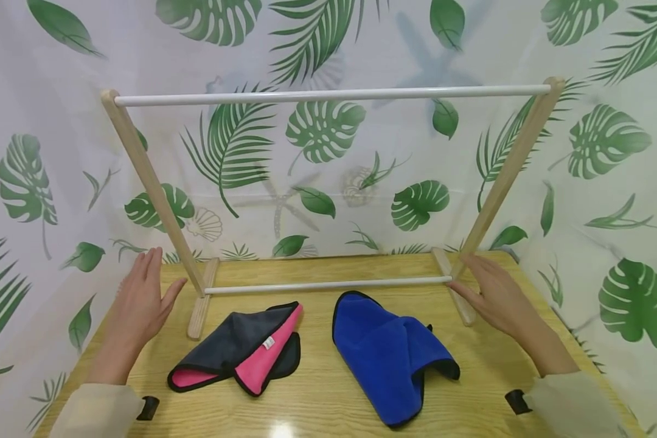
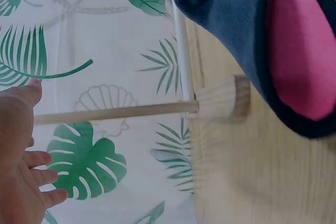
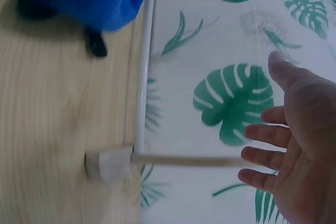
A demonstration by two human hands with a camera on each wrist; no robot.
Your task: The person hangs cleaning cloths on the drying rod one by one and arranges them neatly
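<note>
Head view: with left hand (image 1: 140, 298) and right hand (image 1: 495, 292) beside assembled white-railed rack (image 1: 334, 95), fingers (image 3: 266, 136) loosely spread, gripping nothing; grey-pink towel (image 1: 235, 340) and blue towel (image 1: 378, 353) on bench (image 1: 317, 401), unhung

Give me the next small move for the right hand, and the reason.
Probably move the right hand over to the blue cloth and pinch its edge: the hand is open and holds nothing, the cloth lies on the table nearby, and nothing hangs from the white top bar.

Gap btwn cloths (image 1: 385, 353), rack (image 1: 328, 95) bhnd
</note>
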